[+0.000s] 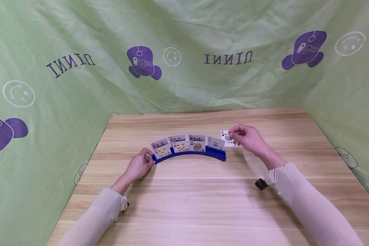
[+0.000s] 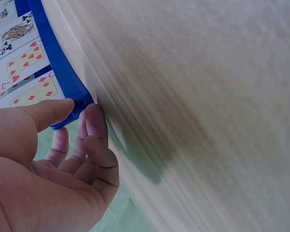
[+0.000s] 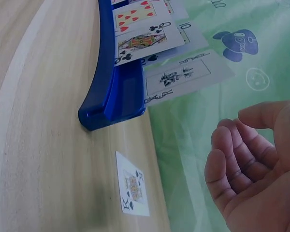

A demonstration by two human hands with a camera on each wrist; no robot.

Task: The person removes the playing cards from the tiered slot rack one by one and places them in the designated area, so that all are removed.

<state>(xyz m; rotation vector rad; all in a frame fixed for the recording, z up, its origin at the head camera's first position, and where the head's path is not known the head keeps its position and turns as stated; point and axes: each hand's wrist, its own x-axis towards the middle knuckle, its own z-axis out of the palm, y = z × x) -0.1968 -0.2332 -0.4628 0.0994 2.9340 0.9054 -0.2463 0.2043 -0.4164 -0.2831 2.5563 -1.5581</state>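
A curved blue card holder stands on the table with playing cards upright in two rows. Its front row shows a diamonds card, a seven of hearts and a queen of clubs. Behind them are several more, with a joker at the right end. My left hand pinches the holder's left end, thumb on top. A king of spades lies face up on the table beyond the holder's right end. Over it hovers my right hand, fingers loosely bent and nothing between them.
The wooden table reaches back to a green cloth printed with purple figures, which hangs on the far side and both flanks. A black wrist device hangs below the right sleeve.
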